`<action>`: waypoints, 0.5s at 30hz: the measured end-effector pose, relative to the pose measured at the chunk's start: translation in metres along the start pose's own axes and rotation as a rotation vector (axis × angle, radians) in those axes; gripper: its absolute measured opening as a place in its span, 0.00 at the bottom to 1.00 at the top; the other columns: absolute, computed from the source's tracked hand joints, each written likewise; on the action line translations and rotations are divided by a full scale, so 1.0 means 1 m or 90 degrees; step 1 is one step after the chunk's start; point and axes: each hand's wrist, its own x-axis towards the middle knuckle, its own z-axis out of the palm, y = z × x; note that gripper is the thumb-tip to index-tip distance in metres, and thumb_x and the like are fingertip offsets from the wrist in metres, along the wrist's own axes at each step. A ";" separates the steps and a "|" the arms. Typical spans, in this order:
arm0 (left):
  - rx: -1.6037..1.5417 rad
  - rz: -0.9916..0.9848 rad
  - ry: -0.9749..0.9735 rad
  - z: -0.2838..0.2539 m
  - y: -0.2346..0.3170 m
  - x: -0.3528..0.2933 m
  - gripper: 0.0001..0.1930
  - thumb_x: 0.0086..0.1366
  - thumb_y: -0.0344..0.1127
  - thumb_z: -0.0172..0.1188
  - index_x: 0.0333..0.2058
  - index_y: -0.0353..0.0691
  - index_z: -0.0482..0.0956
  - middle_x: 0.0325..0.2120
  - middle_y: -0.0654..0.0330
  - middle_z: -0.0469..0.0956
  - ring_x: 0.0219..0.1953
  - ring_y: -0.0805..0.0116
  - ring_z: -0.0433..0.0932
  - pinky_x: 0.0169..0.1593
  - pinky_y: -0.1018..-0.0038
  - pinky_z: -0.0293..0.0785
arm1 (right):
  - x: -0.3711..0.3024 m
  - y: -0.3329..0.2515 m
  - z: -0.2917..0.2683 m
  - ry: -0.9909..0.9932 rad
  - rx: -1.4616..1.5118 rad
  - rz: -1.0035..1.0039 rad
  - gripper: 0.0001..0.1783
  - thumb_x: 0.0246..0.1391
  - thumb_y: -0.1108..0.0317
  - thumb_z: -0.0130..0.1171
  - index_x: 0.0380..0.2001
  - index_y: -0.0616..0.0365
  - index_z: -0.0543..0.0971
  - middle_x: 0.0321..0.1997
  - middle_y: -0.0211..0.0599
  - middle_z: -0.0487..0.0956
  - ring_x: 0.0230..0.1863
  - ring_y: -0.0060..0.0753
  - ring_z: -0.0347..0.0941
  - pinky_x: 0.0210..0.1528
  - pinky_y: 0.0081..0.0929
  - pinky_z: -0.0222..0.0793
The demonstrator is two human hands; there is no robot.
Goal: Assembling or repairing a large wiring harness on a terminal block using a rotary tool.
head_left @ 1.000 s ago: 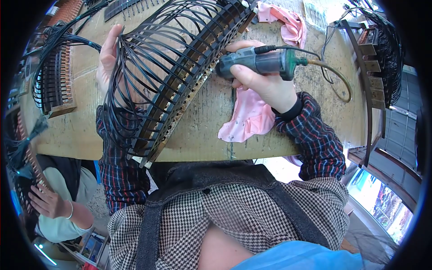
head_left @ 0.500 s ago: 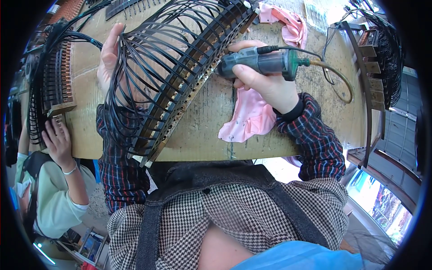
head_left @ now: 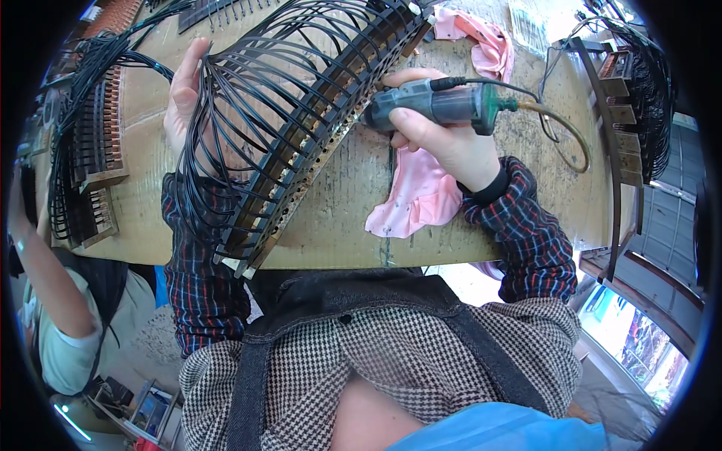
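Note:
My right hand (head_left: 432, 131) is wrapped round a handheld power tool (head_left: 429, 104) with a grey body, a green rear end, a hose and a black cord. Its front end meets the edge of a long black strip-shaped frame (head_left: 301, 154), which is studded with small metal contacts and lies slantwise across the table. Many thin black cables (head_left: 248, 90) arch leftward out of that frame. They gather against my left hand (head_left: 183, 105), which holds the bundle with its fingers pointing away from me; the cables hide part of the palm.
Two pink cloths (head_left: 417, 195) (head_left: 492, 49) lie on the worn table (head_left: 338, 225). Similar cabled frames stand at the left (head_left: 98, 120) and right (head_left: 643, 105). A co-worker's arm (head_left: 53, 278) is at the far left, by the table's edge.
The co-worker's hand at the left has moved off the table edge, and the cabled parts there have shifted slightly. My hands, the tool and the frame look almost unmoved.

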 end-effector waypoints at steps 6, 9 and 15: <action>0.009 0.008 0.000 0.002 0.003 -0.001 0.39 0.58 0.51 0.55 0.57 0.29 0.50 0.48 0.39 0.66 0.48 0.48 0.71 0.48 0.56 0.73 | 0.000 -0.002 -0.003 -0.062 -0.055 -0.017 0.19 0.49 0.71 0.56 0.46 0.59 0.70 0.32 0.31 0.75 0.26 0.18 0.72 0.30 0.16 0.71; 0.053 0.018 0.018 0.013 0.005 -0.004 0.40 0.57 0.55 0.54 0.55 0.26 0.54 0.43 0.49 0.70 0.44 0.63 0.74 0.48 0.69 0.73 | -0.001 -0.005 -0.003 -0.066 -0.048 -0.015 0.19 0.49 0.72 0.56 0.47 0.59 0.69 0.32 0.31 0.75 0.26 0.18 0.72 0.30 0.16 0.71; 0.078 0.035 0.012 0.008 0.006 -0.004 0.38 0.59 0.55 0.51 0.55 0.26 0.55 0.42 0.50 0.71 0.43 0.65 0.74 0.48 0.71 0.73 | -0.005 -0.007 0.006 -0.075 -0.028 0.003 0.19 0.49 0.71 0.55 0.47 0.59 0.69 0.32 0.32 0.75 0.27 0.18 0.72 0.29 0.15 0.71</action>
